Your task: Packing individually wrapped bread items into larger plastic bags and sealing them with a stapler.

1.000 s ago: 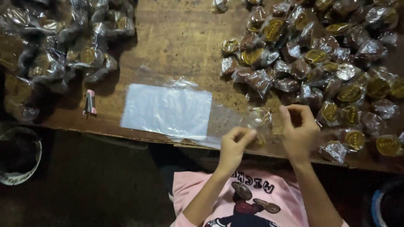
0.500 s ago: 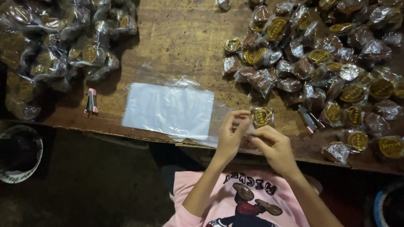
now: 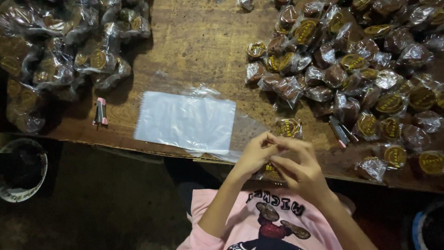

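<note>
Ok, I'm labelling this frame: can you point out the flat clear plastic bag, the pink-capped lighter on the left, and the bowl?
Flat clear plastic bag [image 3: 187, 121], head view, middle of the sheet.
Pink-capped lighter [image 3: 100, 112], head view, middle of its body.
Bowl [image 3: 40, 157], head view, right rim.

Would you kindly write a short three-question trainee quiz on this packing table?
1. True or false: the flat bag lies left of both hands.
2. Which hand is nearer the lighter? A. left hand B. right hand
3. Fill in: the big heap of sweets lies at the table's ____ side.

Key: 1 true; 2 A; 3 right.
</note>
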